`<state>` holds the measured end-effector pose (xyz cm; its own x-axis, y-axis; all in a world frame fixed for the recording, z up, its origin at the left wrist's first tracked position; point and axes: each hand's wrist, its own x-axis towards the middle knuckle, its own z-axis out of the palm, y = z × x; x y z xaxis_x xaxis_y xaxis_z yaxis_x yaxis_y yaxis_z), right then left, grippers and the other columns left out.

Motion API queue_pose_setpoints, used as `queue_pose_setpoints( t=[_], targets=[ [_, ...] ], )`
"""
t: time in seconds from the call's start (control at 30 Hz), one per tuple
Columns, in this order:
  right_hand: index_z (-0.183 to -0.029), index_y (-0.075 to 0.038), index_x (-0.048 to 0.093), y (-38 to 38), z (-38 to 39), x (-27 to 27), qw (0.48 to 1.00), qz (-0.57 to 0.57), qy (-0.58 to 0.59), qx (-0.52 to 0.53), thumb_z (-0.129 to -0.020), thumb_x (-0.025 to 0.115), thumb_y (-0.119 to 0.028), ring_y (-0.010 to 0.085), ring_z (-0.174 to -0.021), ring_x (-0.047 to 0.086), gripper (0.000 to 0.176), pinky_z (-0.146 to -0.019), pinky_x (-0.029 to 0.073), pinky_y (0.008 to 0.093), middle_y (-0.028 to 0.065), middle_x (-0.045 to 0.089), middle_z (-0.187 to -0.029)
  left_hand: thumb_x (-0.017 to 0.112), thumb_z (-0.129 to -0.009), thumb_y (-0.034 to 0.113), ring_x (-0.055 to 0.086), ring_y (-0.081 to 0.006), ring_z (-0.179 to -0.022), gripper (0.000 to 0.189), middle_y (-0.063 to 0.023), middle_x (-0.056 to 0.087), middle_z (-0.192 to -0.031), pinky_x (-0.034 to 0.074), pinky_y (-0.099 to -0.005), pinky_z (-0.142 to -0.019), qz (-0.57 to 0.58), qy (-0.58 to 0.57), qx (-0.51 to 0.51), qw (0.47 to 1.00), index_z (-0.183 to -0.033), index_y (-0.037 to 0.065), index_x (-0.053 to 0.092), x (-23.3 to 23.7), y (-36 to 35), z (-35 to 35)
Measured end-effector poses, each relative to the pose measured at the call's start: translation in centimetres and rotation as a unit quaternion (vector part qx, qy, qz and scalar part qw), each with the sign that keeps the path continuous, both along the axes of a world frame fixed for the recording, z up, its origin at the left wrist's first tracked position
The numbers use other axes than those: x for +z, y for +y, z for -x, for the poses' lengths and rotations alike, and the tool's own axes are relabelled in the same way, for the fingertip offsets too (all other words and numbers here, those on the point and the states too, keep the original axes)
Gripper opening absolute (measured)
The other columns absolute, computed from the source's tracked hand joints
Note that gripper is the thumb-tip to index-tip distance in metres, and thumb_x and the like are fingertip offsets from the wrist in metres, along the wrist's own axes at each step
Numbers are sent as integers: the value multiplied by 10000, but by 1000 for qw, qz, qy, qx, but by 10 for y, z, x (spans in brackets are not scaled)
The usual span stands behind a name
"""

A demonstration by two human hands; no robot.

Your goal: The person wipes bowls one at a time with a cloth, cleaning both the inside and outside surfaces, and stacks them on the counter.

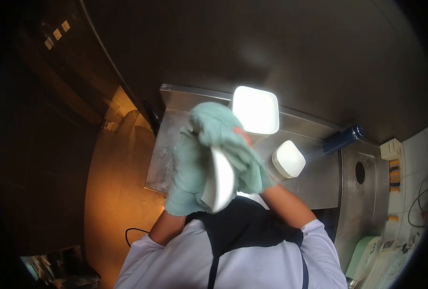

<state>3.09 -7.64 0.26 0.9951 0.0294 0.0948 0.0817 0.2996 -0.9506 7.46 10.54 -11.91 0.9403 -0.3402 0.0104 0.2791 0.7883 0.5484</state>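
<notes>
- Dish (pixel 223 180) up now, white, tipped on its side between my hands, in front of my apron (pixel 242 221)!
- Left hand (pixel 187 188), wrapped in green cloth (pixel 209 120): fingers hidden, can't tell how closed.
- Right hand (pixel 251 168), the dish's other side, cloth over it too: can't tell either.
- Beyond, on the tabletop (pixel 315 185): big tub (pixel 255 111), small tubs (pixel 289 159) stacked near it, blue bottle (pixel 340 140) farther right.

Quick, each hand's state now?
Left hand: under green cloth, beside the white dish; open or closed can't be told.
Right hand: also covered, at the dish's other side; can't be told.
</notes>
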Motion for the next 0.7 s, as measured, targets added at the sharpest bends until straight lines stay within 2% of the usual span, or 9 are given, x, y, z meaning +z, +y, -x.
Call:
queue_pose_setpoints(
  t=[0.1,0.23,0.3,0.33,0.4,0.53,0.6,0.67,0.7],
  targets=[
    [-1472,-1,519,13,-14,-82,986,89,-139,-22,-1069,615,-244,209,-1272,622,480,-1080,531,340,133,614,-1415,455,-1147,342,483,-257,-1450,554,-140,458,-1593,447,-398,-1190,69,24,5,997,-1627,93,333,-45,16,5],
    [-1523,20,468,21,16,-78,965,237,-96,61,-1016,637,-205,340,-1393,520,580,-1212,392,398,201,527,-1511,463,-1141,331,497,-253,-1416,529,-138,471,-1558,456,-393,-1162,14,23,35,999,-1598,89,351,-15,22,-1],
    [-1515,32,467,27,28,-59,931,316,-177,37,-996,662,-259,398,-1386,521,627,-1204,387,424,235,525,-1507,467,-1138,326,505,-252,-1399,516,-137,478,-1540,461,-391,-1148,-16,11,40,999,-1583,86,360,3,22,-5],
    [-1516,35,464,31,30,-40,920,312,-235,12,-985,675,-281,419,-1380,522,652,-1197,388,438,248,527,-1501,469,-1137,323,508,-251,-1390,510,-136,481,-1532,464,-390,-1141,-27,7,36,999,-1575,85,364,10,21,-5],
    [-1519,41,455,35,30,-7,926,280,-253,-28,-963,702,-309,439,-1373,524,701,-1180,393,461,267,529,-1495,473,-1134,318,516,-249,-1373,498,-135,488,-1514,469,-388,-1128,-40,-2,30,999,-1561,83,373,20,13,-8],
    [-1485,58,483,19,6,15,973,188,-127,-50,-954,706,-228,416,-1281,601,643,-1098,454,461,273,603,-1396,482,-1128,307,531,-246,-1339,473,-133,501,-1479,478,-383,-1100,-38,-5,17,999,-1531,78,391,19,-12,-11],
    [-1427,70,536,3,-8,-56,856,403,-276,-169,-963,689,-177,391,-1229,641,548,-1062,485,442,262,643,-1339,486,-1125,302,538,-244,-1322,460,-131,507,-1461,483,-381,-1086,-39,0,13,999,-1516,76,400,13,-16,-7],
    [-1295,32,654,-2,-16,-60,979,160,-102,-73,-931,716,-117,384,-1145,675,399,-996,524,434,234,676,-1274,490,-1121,297,545,-242,-1305,448,-130,514,-1443,488,-378,-1073,-50,-1,10,999,-1501,73,409,15,-17,-5],
    [-1265,20,677,-14,-8,-39,977,192,-39,-82,-917,732,-117,390,-1132,674,378,-989,528,440,228,677,-1268,492,-1120,294,549,-242,-1296,442,-130,517,-1435,490,-377,-1066,-60,-2,8,998,-1494,72,414,18,-16,-6]
  ],
)
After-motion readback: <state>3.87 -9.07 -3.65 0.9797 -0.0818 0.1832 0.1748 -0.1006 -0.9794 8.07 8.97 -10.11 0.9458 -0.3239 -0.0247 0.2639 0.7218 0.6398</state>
